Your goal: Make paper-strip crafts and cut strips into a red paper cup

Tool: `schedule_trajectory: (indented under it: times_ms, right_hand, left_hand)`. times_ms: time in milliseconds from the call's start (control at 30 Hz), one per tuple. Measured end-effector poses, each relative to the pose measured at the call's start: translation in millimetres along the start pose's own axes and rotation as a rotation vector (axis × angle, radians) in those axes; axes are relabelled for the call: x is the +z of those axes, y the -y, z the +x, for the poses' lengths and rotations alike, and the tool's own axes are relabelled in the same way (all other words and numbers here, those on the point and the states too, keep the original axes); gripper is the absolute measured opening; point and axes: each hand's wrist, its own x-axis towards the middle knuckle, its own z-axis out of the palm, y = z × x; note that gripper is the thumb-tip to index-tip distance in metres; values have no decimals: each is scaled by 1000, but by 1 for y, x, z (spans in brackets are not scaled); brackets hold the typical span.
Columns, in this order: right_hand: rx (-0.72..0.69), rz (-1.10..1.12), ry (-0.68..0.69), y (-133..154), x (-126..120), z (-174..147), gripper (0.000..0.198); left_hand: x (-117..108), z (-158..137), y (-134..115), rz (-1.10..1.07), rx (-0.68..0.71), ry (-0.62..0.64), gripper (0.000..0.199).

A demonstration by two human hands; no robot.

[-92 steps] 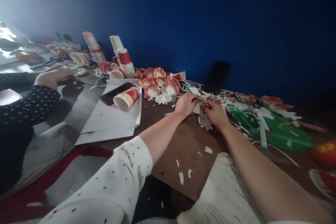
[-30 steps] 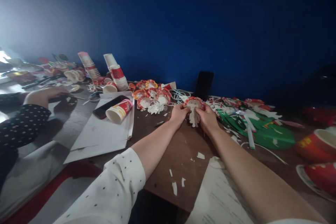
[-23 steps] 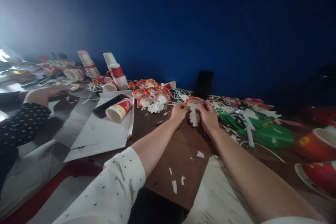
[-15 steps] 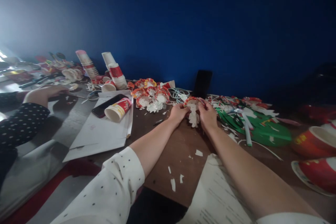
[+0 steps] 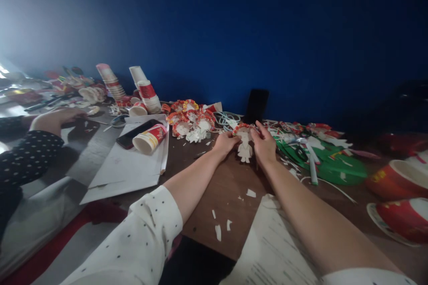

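Note:
A white paper cut-out doll (image 5: 245,148) with a red-and-white fringed top hangs upright between my two hands, just above the brown table (image 5: 220,187). My left hand (image 5: 226,143) pinches its left edge near the head. On the other side, my right hand (image 5: 264,144) grips the right edge, with its index finger raised. Left of my left hand lies a pile of similar cut-outs (image 5: 192,120) with red and yellow fringes. A dark phone (image 5: 257,104) leans upright against the wall behind my hands.
White sheets (image 5: 123,164) carry a phone (image 5: 133,136) and a tipped paper cup (image 5: 150,139). Stacked cups (image 5: 147,93) stand behind. Green sheets (image 5: 341,167), a marker (image 5: 313,167) and red cups (image 5: 401,178) lie right. Another person's hand (image 5: 58,118) is at far left; paper scraps (image 5: 218,232) lie in front.
The paper doll's body now faces me more plainly, with its outline distinct. My right index finger has lifted; both hands stay at nearly the same place.

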Motion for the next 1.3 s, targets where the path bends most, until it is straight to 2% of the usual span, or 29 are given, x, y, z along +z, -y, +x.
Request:
schedule_trajectory:
  times_ms: [233,467,700,1000,1100,1167,1300]
  right_hand:
    - [12,-87,14,3,-3,1,51]
    - [-6,81,34,10,0,-3,59]
    - [-59,-116,36,16,-3,-2,38]
    - [-103,-149,10,10,-4,0,36]
    - [-106,-146,21,11,-5,-1,41]
    - [-103,-140,29,11,-5,-1,52]
    - [-47,-123,58,7,-1,0,75]
  left_hand:
    - [-2,2,1,-7,-22,19,2]
    - [-6,7,7,75,6,58,5]
    - [-10,12,13,199,64,57,10]
    - [-9,12,14,230,69,71,10]
    - [-8,11,14,180,60,73,7]
    - [-6,11,12,127,41,52,5]
    - [-5,11,9,30,33,-84,4]
